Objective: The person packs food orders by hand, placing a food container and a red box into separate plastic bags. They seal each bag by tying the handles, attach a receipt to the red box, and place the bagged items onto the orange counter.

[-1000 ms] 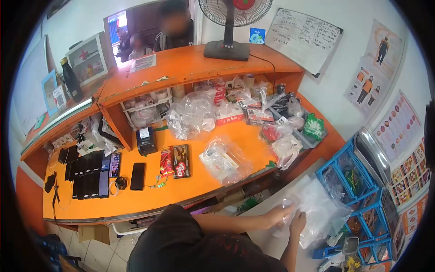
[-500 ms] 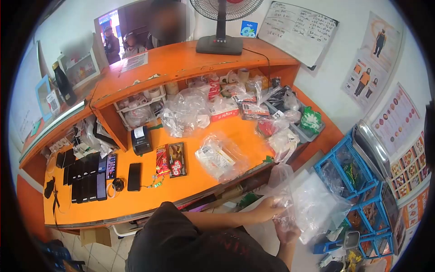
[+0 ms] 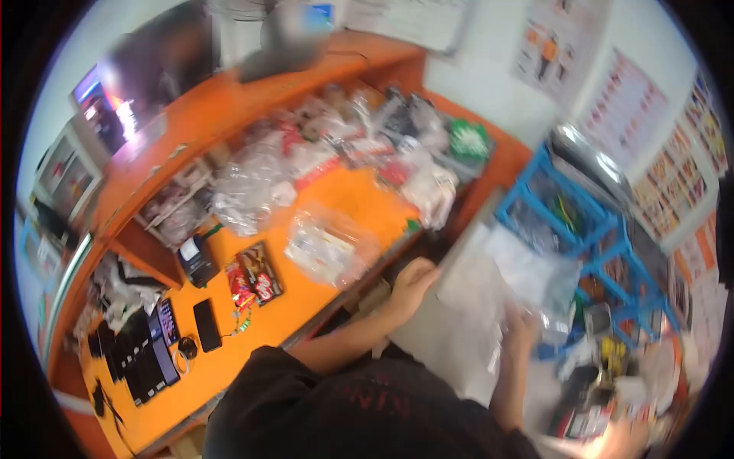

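Note:
A clear plastic bag (image 3: pixel 474 317) stretches between my two hands above a pale surface. My left hand (image 3: pixel 415 289) is closed at the bag's left edge, its fingertips pressed together. On the bag's right side my right hand (image 3: pixel 521 327) is closed on the plastic, blurred by motion. More translucent bags (image 3: pixel 535 268) lie just beyond my right hand. To the left, a plastic-wrapped packet (image 3: pixel 325 249) rests on the orange counter (image 3: pixel 367 195).
Phones (image 3: pixel 145 356), a printer (image 3: pixel 197 262) and snack packs (image 3: pixel 260 273) are on the counter. Bagged goods (image 3: pixel 256 183) fill its back. Blue baskets (image 3: pixel 562 203) stand right. A blurred skin-toned shape (image 3: pixel 627 437) shows lower right.
The view has shifted right and tilted. My hands have moved apart, and the bag that was bunched between them is now spread out.

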